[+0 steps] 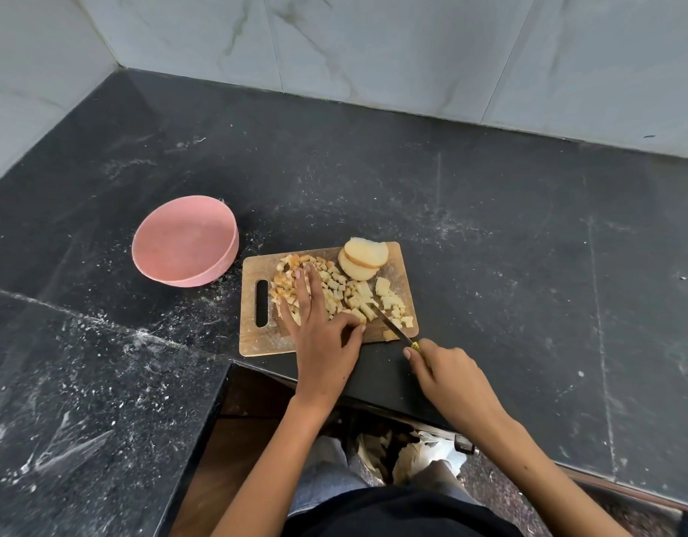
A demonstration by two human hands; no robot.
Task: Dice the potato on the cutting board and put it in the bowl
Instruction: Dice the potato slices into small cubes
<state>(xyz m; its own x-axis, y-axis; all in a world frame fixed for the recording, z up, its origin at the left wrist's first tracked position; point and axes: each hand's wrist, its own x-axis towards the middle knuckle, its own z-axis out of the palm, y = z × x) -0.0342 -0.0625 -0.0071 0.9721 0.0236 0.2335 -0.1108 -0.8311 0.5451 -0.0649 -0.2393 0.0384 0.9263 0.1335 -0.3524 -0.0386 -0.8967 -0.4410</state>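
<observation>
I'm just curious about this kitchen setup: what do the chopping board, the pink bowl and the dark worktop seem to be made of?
The cutting board looks like wood or bamboo: tan, grainy, matte, scored with knife marks. The pink bowl seems plastic or a similar moulded composite: even colour, dull speckled finish. The countertop looks like polished black stone, probably granite: speckled, faintly reflective, with visible slab joints.

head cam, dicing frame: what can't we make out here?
- Dice under the left hand: head view, palm and fingers cover them.
- Knife handle: head view, right hand wraps it; only a yellow bit shows.
- Lower potato slice: head view, upper slice overlaps it.
- Cutting board near edge: partly behind the left hand.
- Bowl near inner wall: head view, hidden by its own rim.
</observation>
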